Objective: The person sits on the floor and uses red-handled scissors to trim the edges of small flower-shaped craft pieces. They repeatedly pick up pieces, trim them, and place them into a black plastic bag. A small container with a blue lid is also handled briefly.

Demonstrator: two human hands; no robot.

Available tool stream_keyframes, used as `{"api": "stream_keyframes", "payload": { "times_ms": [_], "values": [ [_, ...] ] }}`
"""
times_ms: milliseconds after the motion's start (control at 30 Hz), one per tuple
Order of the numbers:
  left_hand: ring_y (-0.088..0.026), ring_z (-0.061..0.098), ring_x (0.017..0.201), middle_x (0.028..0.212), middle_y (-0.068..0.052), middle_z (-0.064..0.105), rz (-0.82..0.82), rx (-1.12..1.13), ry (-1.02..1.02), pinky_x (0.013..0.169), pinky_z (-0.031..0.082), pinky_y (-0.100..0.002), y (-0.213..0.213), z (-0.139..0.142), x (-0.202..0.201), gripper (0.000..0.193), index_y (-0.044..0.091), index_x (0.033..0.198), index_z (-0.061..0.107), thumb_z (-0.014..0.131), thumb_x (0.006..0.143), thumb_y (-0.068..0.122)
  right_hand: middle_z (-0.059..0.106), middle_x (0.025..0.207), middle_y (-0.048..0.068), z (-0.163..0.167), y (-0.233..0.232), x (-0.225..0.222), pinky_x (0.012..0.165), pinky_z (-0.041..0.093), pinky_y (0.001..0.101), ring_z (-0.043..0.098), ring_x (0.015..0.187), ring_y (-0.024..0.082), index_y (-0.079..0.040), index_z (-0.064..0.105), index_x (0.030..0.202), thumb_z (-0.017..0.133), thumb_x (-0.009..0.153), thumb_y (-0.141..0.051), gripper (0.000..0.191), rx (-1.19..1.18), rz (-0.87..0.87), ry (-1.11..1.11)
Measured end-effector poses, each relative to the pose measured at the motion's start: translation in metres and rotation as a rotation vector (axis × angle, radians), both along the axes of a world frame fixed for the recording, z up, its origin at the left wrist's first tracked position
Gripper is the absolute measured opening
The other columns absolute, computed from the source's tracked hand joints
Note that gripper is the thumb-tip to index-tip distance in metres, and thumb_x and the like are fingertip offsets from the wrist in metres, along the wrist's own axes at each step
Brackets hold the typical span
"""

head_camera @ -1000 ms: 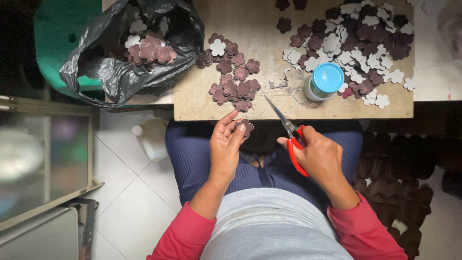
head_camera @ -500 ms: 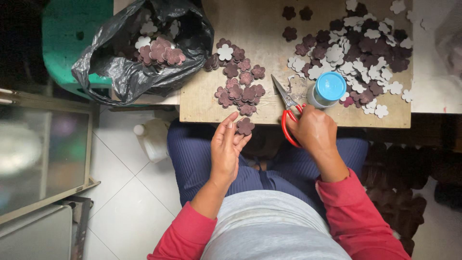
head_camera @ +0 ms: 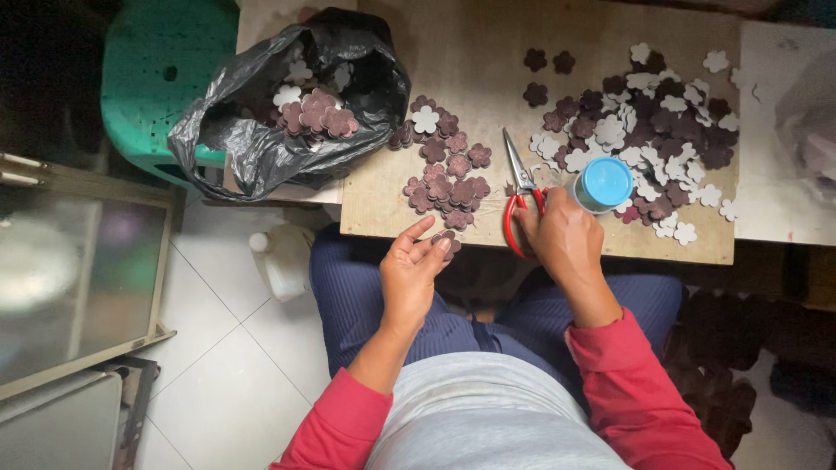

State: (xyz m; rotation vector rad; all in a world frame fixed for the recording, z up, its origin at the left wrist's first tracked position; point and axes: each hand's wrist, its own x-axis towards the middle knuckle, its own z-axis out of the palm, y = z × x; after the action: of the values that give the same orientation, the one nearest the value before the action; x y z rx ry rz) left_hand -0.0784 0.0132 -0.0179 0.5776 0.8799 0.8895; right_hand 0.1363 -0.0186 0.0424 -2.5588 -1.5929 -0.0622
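While the left hand (head_camera: 416,265) pinches one dark flower (head_camera: 448,239) between thumb and fingertips at the near edge of the board (head_camera: 470,52), the right hand (head_camera: 564,237) rests on the board with its fingers curled around the red handles of the scissors (head_camera: 521,193). The blades lie pressed together and point away from the person.

One black bag (head_camera: 261,148) lies open at the left end of the board, partly over a green stool (head_camera: 139,87). Inside it sit dark flowers and a few white ones; I cannot count them all.

One bottle (head_camera: 603,184) with a blue cap stands just beside the right hand. What is inside it I cannot tell.

A small pile (head_camera: 444,170) of flowers lies between the bag and the scissors, mostly dark, with one white one on top. A big pile (head_camera: 649,139) of white and dark flowers mixed lies past the bottle, too many to count. Three dark flowers (head_camera: 547,71) lie apart near the far edge.

One white jug (head_camera: 283,257) stands on the floor under the board, next to the person's knee.
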Motion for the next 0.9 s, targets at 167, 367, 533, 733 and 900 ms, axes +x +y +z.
{"api": "stream_keyframes", "payload": {
  "times_ms": [167,367,533,733,900],
  "values": [
    [-0.012,0.073,0.090,0.106,-0.013,0.076,0.020,0.019,0.060,0.079,0.058,-0.025,0.019,-0.001,-0.003,0.045,0.001,0.138,0.056,0.068,0.094,0.002,0.071,0.092,0.015,0.021,-0.006,-0.013,0.066,0.055,0.0440,0.070,0.081,0.035,-0.002,0.066,0.121,0.082,0.088,-0.033,0.047,0.201,0.137,-0.052],
    [-0.012,0.073,0.091,0.106,-0.013,0.077,0.062,0.032,0.124,0.079,0.059,-0.025,0.043,0.001,-0.010,0.042,-0.001,0.135,0.057,0.068,0.094,0.002,0.069,0.102,0.013,0.032,-0.011,-0.026,0.081,0.051,0.0427,0.065,0.093,0.031,-0.002,0.062,0.129,0.083,0.082,-0.024,0.056,0.256,0.246,-0.031],
    [-0.011,0.070,0.087,0.104,-0.012,0.075,0.150,0.103,0.121,0.078,0.058,-0.026,0.067,0.013,-0.019,0.042,-0.002,0.136,0.058,0.068,0.095,0.001,0.067,0.100,0.014,0.030,-0.010,-0.031,0.082,0.050,0.0434,0.064,0.092,0.031,0.000,0.059,0.131,0.083,0.082,-0.022,0.059,0.263,0.317,0.090],
    [-0.013,0.071,0.096,0.110,-0.013,0.073,0.287,0.291,0.069,0.085,0.058,-0.025,0.125,0.041,-0.039,0.048,-0.003,0.142,0.050,0.067,0.097,-0.001,0.067,0.096,0.013,0.030,-0.008,-0.034,0.081,0.050,0.0436,0.063,0.089,0.031,0.001,0.058,0.131,0.083,0.081,-0.022,0.060,0.216,0.310,0.094],
    [-0.013,0.070,0.099,0.117,-0.015,0.070,0.356,0.399,0.083,0.088,0.060,-0.026,0.162,0.058,-0.045,0.051,-0.003,0.144,0.046,0.067,0.098,-0.001,0.067,0.095,0.013,0.035,-0.010,-0.036,0.080,0.050,0.0437,0.063,0.089,0.031,0.000,0.059,0.132,0.083,0.081,-0.023,0.061,0.194,0.282,0.123]
  ]
}}
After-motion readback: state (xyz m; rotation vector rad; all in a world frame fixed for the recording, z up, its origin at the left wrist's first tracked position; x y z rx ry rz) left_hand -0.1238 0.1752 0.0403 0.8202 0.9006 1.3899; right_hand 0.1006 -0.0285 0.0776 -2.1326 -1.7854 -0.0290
